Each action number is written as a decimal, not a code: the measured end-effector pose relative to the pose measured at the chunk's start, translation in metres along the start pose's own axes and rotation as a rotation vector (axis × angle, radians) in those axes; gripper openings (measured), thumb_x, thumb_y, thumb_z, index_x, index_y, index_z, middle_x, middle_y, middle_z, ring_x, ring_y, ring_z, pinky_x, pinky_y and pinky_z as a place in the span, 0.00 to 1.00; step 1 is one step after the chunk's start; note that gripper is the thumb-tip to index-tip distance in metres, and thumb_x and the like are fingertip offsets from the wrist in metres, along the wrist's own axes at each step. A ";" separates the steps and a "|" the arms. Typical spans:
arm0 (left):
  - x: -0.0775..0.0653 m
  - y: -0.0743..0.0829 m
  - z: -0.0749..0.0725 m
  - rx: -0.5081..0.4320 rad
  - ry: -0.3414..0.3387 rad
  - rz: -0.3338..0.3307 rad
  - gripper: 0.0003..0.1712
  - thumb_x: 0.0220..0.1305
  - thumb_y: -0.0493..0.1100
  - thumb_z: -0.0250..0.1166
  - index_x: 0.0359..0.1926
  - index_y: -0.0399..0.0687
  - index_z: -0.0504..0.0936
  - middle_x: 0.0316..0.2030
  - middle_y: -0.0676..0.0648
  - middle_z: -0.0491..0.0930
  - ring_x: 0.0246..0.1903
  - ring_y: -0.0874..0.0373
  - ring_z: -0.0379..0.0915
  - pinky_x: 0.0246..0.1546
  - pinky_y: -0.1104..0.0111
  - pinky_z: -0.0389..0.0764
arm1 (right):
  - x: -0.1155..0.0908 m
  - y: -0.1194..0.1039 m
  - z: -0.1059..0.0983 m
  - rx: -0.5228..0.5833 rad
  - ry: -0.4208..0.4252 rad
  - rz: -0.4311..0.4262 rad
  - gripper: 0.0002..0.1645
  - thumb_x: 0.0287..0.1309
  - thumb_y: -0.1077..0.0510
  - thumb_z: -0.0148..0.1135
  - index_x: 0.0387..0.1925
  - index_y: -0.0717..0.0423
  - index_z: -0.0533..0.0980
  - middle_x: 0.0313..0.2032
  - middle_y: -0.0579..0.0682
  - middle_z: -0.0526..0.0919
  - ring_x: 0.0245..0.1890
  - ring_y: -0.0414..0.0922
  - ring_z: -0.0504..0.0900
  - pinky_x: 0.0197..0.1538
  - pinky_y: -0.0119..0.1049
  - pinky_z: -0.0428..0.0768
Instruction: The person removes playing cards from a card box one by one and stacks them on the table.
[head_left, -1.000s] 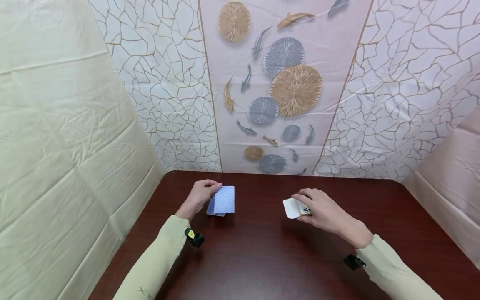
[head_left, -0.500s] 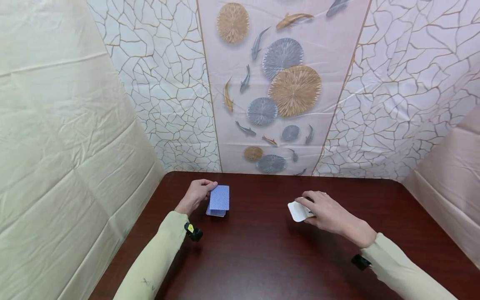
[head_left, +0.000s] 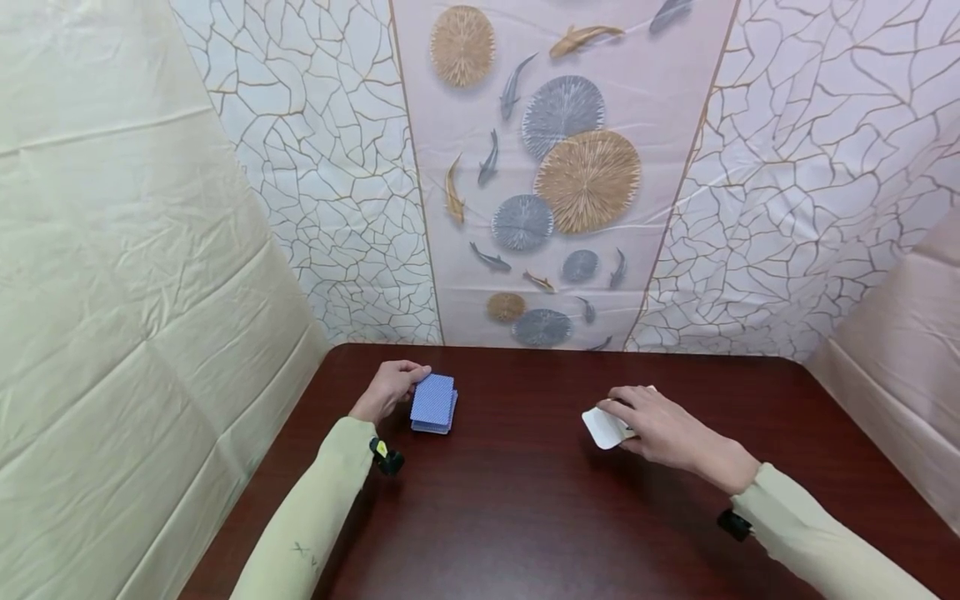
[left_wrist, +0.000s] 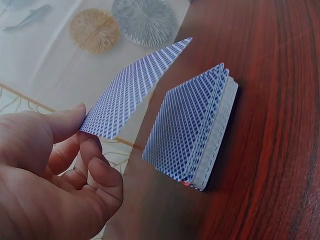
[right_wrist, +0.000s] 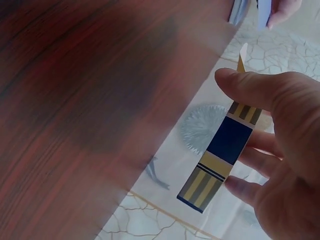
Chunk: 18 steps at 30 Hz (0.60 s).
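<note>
My left hand (head_left: 390, 390) pinches one blue-patterned playing card (left_wrist: 132, 87) between thumb and fingers at its edge. In the left wrist view, the card is apart from the deck of cards (left_wrist: 185, 127), which lies back-side up on the table. From the head view the card overlaps most of the deck. My right hand (head_left: 663, 425) grips a small card box (right_wrist: 215, 155), navy and gold along its narrow side, with the thumb on one face and fingers on the other. Its white flap (head_left: 602, 427) stands out to the left. The inside of the box is hidden.
A dark reddish-brown table (head_left: 517, 500) with rounded far corners lies under both hands. Patterned cloth (head_left: 540, 208) with fish and round leaves hangs behind it, and plain cream cloth (head_left: 135, 333) hangs at the left. Each wrist wears a small black camera (head_left: 387, 457).
My left hand has brought the card left and slightly lower, more nearly over the deck. My right hand has shifted a little to the right with the card box, its flap now tilted differently.
</note>
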<state>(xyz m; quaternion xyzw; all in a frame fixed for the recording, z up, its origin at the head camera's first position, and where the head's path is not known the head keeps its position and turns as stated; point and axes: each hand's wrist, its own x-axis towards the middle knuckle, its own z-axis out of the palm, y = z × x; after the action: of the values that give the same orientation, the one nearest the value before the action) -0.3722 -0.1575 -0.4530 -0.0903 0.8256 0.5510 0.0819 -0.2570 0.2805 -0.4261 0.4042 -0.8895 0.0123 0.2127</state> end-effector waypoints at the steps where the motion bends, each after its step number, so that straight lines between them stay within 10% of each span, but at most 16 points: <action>1: 0.000 -0.001 0.000 0.001 0.000 0.003 0.15 0.66 0.52 0.65 0.45 0.46 0.83 0.31 0.49 0.78 0.33 0.55 0.72 0.35 0.66 0.75 | -0.001 0.001 0.000 0.001 -0.007 0.004 0.40 0.30 0.59 0.83 0.52 0.56 0.78 0.46 0.54 0.79 0.45 0.52 0.79 0.44 0.50 0.79; 18: 0.007 -0.007 0.007 0.037 0.004 -0.006 0.15 0.66 0.52 0.65 0.44 0.46 0.83 0.31 0.49 0.74 0.28 0.55 0.69 0.32 0.65 0.73 | -0.017 0.008 0.009 0.005 -0.110 -0.022 0.38 0.35 0.60 0.81 0.53 0.55 0.77 0.49 0.57 0.80 0.49 0.54 0.80 0.47 0.53 0.80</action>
<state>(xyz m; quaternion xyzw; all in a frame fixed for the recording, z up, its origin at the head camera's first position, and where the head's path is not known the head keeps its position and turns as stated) -0.3767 -0.1539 -0.4637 -0.0924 0.8356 0.5351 0.0834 -0.2562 0.2969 -0.4394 0.4144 -0.8954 -0.0099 0.1628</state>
